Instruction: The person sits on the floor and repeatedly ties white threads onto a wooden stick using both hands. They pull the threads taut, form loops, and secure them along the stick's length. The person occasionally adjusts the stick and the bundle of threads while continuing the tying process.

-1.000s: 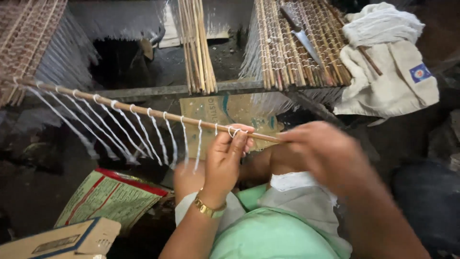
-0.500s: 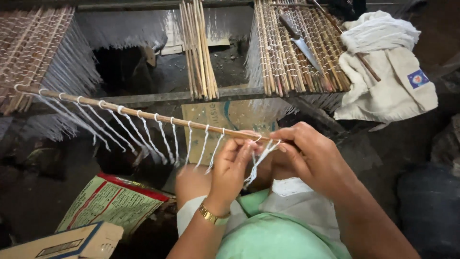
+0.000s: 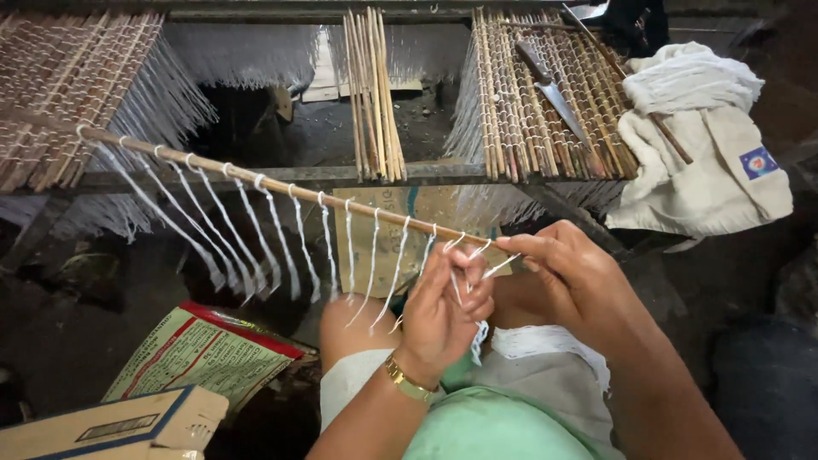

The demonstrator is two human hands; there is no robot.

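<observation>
Now both the left hand (image 3: 443, 311) and right hand (image 3: 571, 281) pinch white thread (image 3: 490, 266) at the stick's (image 3: 273, 183) near end, pointing up-left.

Craft workshop: stick mats (image 3: 545, 94) on frame, loose sticks (image 3: 373, 89), knife (image 3: 554, 89), dirt floor
</observation>
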